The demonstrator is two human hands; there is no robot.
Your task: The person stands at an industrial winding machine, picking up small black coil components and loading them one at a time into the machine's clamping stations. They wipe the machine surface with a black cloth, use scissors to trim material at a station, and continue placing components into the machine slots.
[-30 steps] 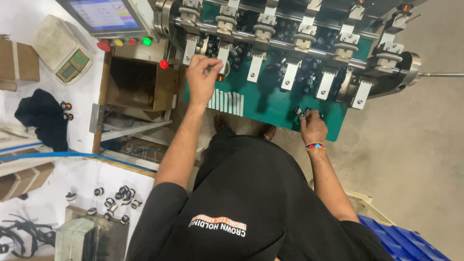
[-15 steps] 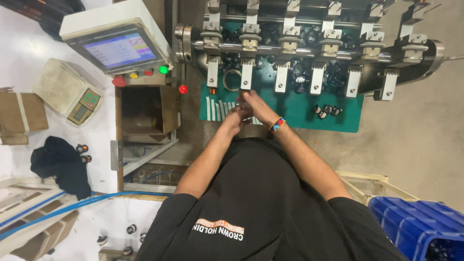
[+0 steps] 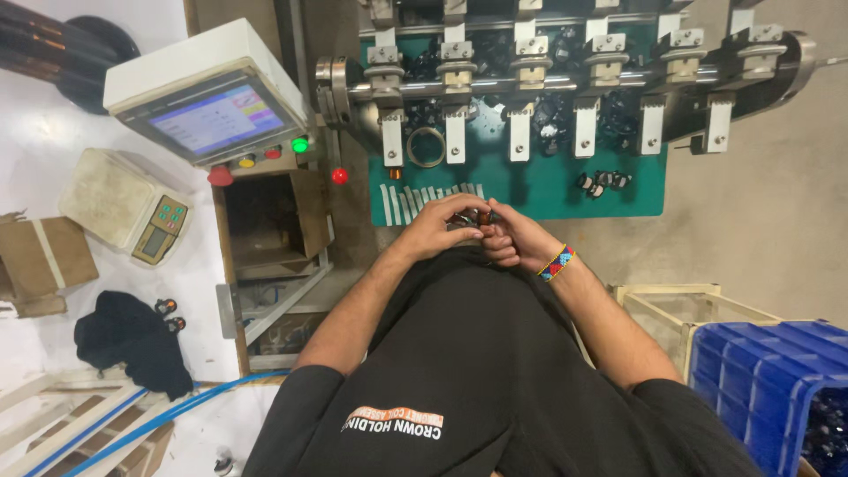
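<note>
Grey concrete floor is spreading out to the right of a green machine bed, and a white counter is lying to the left. Just in front of the bed's near edge, a small dark cylindrical part with a reddish-brown end is sitting between the two hands, which are meeting in front of the person's black shirt. The left hand is curling its fingers over the part from the left, and the right hand is closing its fingers against it from the right, so both sets are pressing together around it, pinching it; how much of the part is hidden inside the grip cannot be told. A beaded wristband is circling the right wrist.

On the bed, a row of pale strips is lying near the near left corner, a metal ring is resting further back, and a few small dark parts are sitting toward the right. Behind them a steel shaft with hanging white clamps is running across. A control box with a lit screen is standing left of the bed, with a beige scale on the counter. A blue crate is sitting at the lower right.
</note>
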